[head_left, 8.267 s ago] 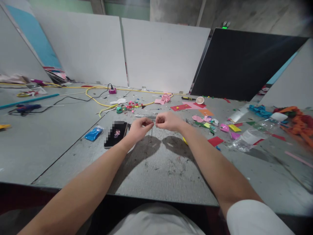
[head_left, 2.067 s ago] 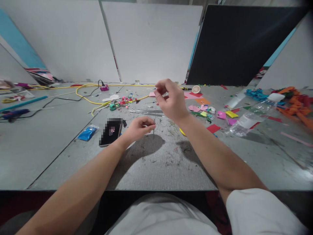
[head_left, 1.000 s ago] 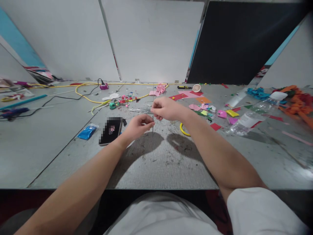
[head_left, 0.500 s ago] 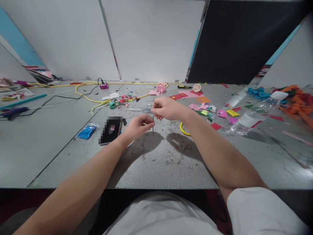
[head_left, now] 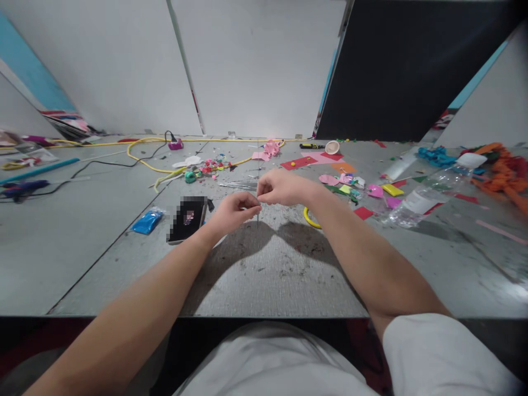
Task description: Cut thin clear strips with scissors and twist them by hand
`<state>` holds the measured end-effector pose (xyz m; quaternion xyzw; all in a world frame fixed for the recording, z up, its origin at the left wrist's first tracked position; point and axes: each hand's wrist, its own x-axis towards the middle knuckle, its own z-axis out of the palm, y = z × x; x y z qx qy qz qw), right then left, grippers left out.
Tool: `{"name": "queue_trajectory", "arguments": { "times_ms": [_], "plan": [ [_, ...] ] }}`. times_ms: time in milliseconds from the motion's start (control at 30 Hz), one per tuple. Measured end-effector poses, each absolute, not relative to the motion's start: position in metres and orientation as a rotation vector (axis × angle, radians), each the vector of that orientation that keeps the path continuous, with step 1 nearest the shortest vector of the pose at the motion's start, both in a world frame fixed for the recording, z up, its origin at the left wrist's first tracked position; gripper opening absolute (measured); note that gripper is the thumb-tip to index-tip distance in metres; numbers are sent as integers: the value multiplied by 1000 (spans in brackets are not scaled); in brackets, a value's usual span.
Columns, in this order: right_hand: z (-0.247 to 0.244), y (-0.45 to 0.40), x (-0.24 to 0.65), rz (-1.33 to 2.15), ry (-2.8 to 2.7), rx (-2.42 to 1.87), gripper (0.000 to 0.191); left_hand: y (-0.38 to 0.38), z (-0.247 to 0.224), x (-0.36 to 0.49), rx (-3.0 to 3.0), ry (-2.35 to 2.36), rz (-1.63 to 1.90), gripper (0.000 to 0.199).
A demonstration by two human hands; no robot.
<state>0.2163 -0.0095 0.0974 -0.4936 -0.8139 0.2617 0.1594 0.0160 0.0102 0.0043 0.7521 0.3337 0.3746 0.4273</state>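
Note:
My left hand (head_left: 237,212) is closed in a pinch on a thin grey wire (head_left: 258,221), whose lower end sticks out below the fingertips. Just above it and to the right, my right hand (head_left: 282,187) pinches at the upper part of the same wire, its fingertips almost touching those of the left. Whether anything smaller sits between the right fingers is hidden. Behind the hands lies a loose bundle of thin silvery wires (head_left: 237,185). A yellow ring (head_left: 310,218) is on the table under my right forearm.
A phone (head_left: 187,220) and a blue packet (head_left: 147,221) lie left of my hands. To the right are coloured scraps (head_left: 363,213) and a tilted clear bottle (head_left: 421,203). Small beads (head_left: 214,166) and a yellow cord (head_left: 140,159) lie farther back, before white panels (head_left: 264,66).
My right hand has come down slightly along the wire, closer to my left fingertips, and its fingers are drawn closer together. My left hand has hardly moved.

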Motion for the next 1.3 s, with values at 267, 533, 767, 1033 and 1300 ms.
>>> {"name": "queue_trajectory", "arguments": {
  "times_ms": [267,533,767,1033,1300],
  "plan": [
    [80,3,216,677,-2339,-1238,4,14,6,14,1920,874,952,26],
    [77,4,217,710,-2302,-1222,8,13,11,14,1818,874,1004,24],
    [70,11,218,768,-2243,-1196,7,13,11,16,1732,873,993,25],
    [68,11,217,777,-2235,-1174,5,11,14,16,1725,910,1004,22],
    [67,11,218,822,-2176,-1150,9,13,15,15,1682,883,1013,21]
  ]
}}
